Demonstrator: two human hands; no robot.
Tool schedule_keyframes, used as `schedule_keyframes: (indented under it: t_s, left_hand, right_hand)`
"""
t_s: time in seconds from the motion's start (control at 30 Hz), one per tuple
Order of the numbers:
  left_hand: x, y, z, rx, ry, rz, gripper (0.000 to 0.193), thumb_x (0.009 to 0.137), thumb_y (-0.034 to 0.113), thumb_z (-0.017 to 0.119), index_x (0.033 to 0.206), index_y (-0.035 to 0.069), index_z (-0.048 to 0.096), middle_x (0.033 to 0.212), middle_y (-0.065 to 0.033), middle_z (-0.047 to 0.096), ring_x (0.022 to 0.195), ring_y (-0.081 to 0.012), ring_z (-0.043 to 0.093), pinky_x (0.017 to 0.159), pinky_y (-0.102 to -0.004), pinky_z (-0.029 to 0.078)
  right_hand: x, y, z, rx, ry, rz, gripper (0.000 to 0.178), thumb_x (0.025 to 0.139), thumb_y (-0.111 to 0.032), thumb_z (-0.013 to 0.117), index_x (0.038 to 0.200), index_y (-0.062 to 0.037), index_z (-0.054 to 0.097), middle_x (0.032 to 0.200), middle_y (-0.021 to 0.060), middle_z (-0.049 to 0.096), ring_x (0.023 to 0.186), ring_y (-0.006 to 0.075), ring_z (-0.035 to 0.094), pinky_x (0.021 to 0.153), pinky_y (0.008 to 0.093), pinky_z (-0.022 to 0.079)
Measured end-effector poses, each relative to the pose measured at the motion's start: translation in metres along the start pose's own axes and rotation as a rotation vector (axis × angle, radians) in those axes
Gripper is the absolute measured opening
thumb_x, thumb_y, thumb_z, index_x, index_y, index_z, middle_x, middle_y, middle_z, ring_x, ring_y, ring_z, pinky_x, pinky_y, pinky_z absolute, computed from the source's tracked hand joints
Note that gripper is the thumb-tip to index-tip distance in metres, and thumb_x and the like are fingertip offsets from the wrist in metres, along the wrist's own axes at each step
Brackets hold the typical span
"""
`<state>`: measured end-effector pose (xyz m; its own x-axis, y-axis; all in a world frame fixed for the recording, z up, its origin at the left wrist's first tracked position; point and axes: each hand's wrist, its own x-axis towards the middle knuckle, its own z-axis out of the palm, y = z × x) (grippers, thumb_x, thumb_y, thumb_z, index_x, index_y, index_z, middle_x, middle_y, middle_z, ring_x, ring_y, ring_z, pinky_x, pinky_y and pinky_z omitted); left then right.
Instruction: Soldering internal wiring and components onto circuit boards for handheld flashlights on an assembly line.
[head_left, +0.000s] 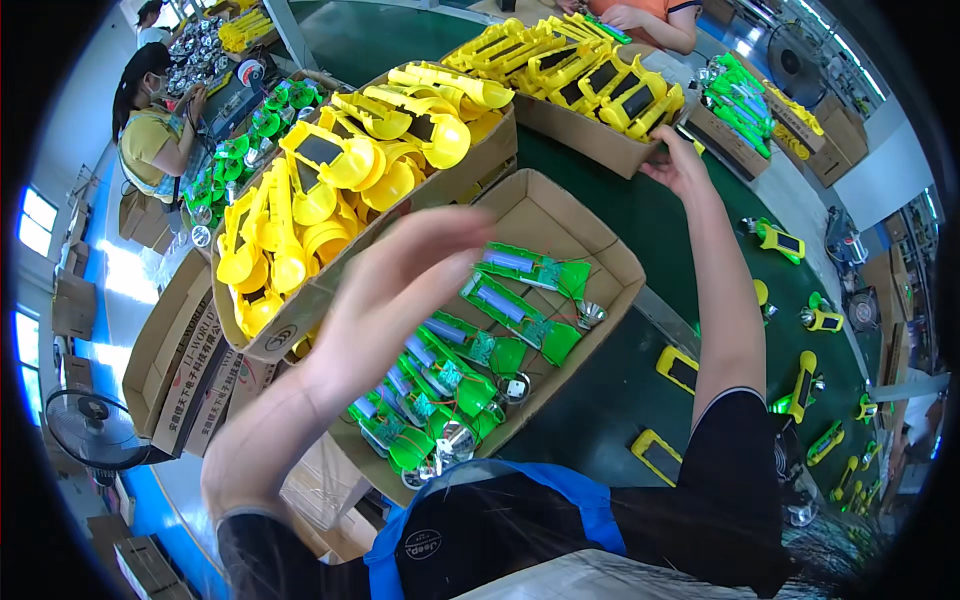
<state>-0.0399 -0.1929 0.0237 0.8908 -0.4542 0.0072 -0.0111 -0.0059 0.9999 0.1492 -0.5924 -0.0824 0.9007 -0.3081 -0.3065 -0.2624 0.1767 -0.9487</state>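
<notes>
My left hand, blurred by motion, is above a cardboard box holding green parts. Its fingers look stretched out, with the thumb apart and nothing visible between them. Inside that open box lie several green plastic housings with blue cylindrical batteries, circuit boards, wires and silvery lamp reflectors. My right hand is stretched far forward, its fingers closed on the near right corner of another cardboard box. That box is heaped with yellow plastic casings bearing dark panels.
Left of the green parts stands a tall box of yellow casings. Assembled yellow-and-green lamps lie across the dark green table at right. Co-workers sit at far left and far side. A fan stands at lower left.
</notes>
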Motion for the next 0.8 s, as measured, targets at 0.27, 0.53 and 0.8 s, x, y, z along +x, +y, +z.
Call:
schedule_keyframes:
  t_s: [0.27,0.53,0.8]
  left_hand:
    - [0.199,-0.098,0.135,-0.691,0.138,-0.442,0.094,0.085,0.058,0.055,0.142,-0.004,0.015,0.143,-0.0323,0.022,0.130,-0.0427,0.033,0.108,-0.0461,0.031]
    - [0.193,-0.107,0.204,-0.749,0.323,-0.413,0.077,0.076,0.036,0.071,0.129,0.002,0.025,0.119,-0.0162,0.044,0.103,-0.0278,0.051,0.079,-0.0442,0.048]
    - [0.102,-0.055,0.238,-0.674,0.176,-0.205,0.037,0.080,0.022,0.060,0.110,0.001,0.052,0.096,-0.0101,0.059,0.088,-0.0245,0.059,0.074,-0.0450,0.047]
  right_hand:
    - [-0.101,-0.005,-0.057,-0.018,0.170,-0.043,0.040,0.073,-0.033,0.067,0.101,-0.0066,0.056,0.086,0.0069,0.056,0.073,0.0191,0.056,0.061,0.0292,0.051]
    - [-0.209,0.011,-0.082,0.005,0.272,-0.190,0.040,0.079,-0.028,0.062,0.109,-0.0039,0.051,0.089,0.0056,0.056,0.067,0.0181,0.059,0.061,0.0285,0.053]
    - [-0.329,0.026,-0.095,0.056,0.307,-0.407,0.053,0.082,-0.030,0.062,0.123,-0.0020,0.044,0.109,0.0100,0.058,0.084,0.0198,0.064,0.067,0.0291,0.053]
